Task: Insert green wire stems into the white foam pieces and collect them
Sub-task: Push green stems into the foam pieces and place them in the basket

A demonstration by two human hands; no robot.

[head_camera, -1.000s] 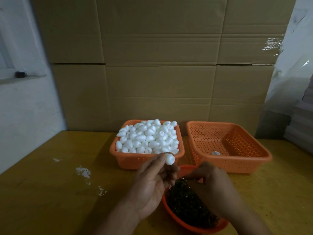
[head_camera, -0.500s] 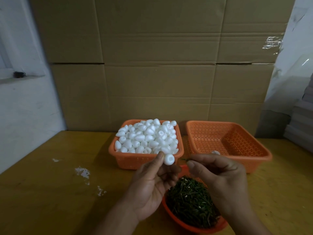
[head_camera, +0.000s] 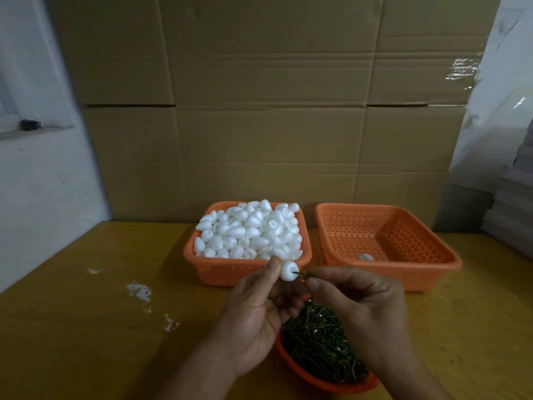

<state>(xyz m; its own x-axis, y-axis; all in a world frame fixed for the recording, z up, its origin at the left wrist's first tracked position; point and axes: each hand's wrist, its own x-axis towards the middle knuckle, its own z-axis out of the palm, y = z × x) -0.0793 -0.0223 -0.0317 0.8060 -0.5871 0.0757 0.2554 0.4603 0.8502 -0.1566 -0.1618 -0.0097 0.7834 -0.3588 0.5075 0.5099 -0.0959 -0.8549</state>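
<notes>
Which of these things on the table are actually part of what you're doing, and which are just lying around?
Part of the job:
- foam piece pinched in the left hand
- green stem pinched in the right hand
- basket of foam pieces
- bowl of stems
- collecting basket

Just lying about:
- white crumbs on the table
- cardboard boxes behind

baskets (head_camera: 386, 243): orange perforated plastic, slight sheen | foam (head_camera: 248, 229): white, matt, smooth | stems (head_camera: 323, 347) in bowl (head_camera: 314, 381) nearer than baskets: dark green, thin, probably coated wire | table (head_camera: 86, 327): yellowish wood, dull gloss | boxes (head_camera: 259, 111) behind baskets: brown matt cardboard
</notes>
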